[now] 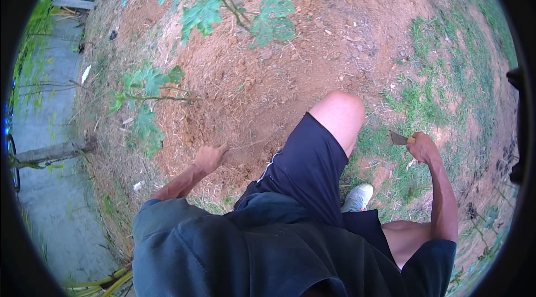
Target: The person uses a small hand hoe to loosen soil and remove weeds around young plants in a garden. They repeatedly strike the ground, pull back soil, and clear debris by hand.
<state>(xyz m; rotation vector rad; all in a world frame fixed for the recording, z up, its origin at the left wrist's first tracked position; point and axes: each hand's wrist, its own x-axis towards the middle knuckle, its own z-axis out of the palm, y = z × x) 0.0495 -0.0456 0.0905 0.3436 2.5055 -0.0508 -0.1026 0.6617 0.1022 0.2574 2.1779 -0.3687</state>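
My left hand [210, 158] is low over the reddish soil, left of my raised knee. Its fingers are closed on thin, pale dry grass stems [248, 145] that trail to the right. Out to the right, my right hand [423, 147] grips the wooden handle [411, 141] of a small scraper. The flat, rust-toned scraper blade [398, 138] points left above short grass. A leafy plant [146, 87] leans over the soil beyond my left hand, its stem [176, 98] nearly level with the ground.
A larger plant with holed leaves [274, 20] grows ahead on the soil mound [234, 75]. Grass [423, 100] covers the right side. At left runs a concrete strip [54, 87], with a log [50, 154] lying across it. My shoe [358, 197] rests on grass.
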